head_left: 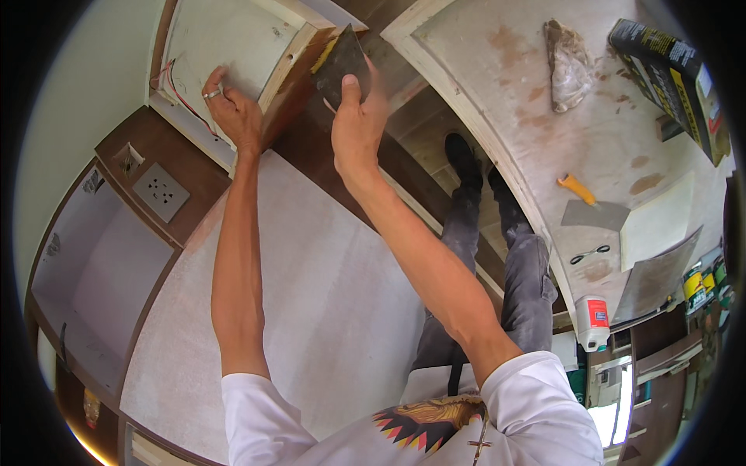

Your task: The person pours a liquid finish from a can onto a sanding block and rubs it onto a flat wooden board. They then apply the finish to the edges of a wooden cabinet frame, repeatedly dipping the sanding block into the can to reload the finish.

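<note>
My right hand (356, 132) grips a dark flat scraper blade (347, 64), thumb on its face, held against the wooden edge (288, 84) of a white cabinet panel (225, 35). Some yellow paste shows along the blade's left side. My left hand (237, 113), with a ring on one finger, rests on the panel with its fingers apart and loosely bent, holding nothing that I can see. Thin red and dark wires (190, 104) lie on the panel just left of it. My right fingers are mostly behind the blade and blurred.
Right, a pale board (505, 70) holds a rag (566, 66), box (676, 89), putty knife (579, 198), scissors (589, 254) and metal sheets. A jug (592, 322) and cans (699, 283) sit lower. A socket plate (161, 192) is left; a broad panel (280, 287) lies below my arms.
</note>
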{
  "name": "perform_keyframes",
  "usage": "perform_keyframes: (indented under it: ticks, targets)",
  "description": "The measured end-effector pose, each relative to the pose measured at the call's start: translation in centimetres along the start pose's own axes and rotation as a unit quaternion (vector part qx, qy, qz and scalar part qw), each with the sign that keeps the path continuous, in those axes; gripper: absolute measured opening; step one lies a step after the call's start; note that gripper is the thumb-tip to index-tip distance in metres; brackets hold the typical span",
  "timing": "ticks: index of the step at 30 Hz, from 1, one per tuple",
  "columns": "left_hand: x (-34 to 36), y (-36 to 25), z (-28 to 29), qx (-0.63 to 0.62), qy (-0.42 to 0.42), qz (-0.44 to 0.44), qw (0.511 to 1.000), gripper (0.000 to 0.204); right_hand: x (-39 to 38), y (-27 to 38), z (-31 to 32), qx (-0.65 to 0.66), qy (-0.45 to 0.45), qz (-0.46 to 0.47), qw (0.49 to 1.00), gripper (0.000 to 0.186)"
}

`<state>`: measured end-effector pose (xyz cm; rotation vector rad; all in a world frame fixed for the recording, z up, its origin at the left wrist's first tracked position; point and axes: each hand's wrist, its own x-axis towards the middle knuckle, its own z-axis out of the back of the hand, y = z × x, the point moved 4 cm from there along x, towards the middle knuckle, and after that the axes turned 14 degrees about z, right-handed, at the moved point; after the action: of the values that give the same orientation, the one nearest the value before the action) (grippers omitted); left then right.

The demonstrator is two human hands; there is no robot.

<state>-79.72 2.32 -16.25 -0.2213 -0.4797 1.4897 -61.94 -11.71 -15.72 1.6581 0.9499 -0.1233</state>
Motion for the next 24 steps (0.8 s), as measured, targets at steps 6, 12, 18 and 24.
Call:
perform_keyframes:
  ticks: [6, 12, 18, 24]
  targets:
    - [0.1, -0.5, 0.0, -0.008, 0.006, -0.005, 1.000, 0.034, 0.6, -0.8, -1.1, -0.111, 0.007, 0.132, 0.985, 0.043]
    - [-0.1, -0.8, 0.1, 0.003, 0.017, 0.005, 1.000, 0.034, 0.3, 0.6, -1.1, -0.017, -0.021, 0.004, 1.000, 0.045]
    - [-0.1, -0.5, 0.0, 0.002, 0.026, 0.015, 1.000, 0.035, 0.3, 1.9, -1.2, -0.145, 0.011, 0.138, 0.980, 0.046]
    - [-0.2, -1.1, 0.1, -0.031, 0.047, 0.030, 0.998, 0.037, 0.3, 0.2, -0.1, -0.101, 0.002, 0.059, 0.993, 0.044]
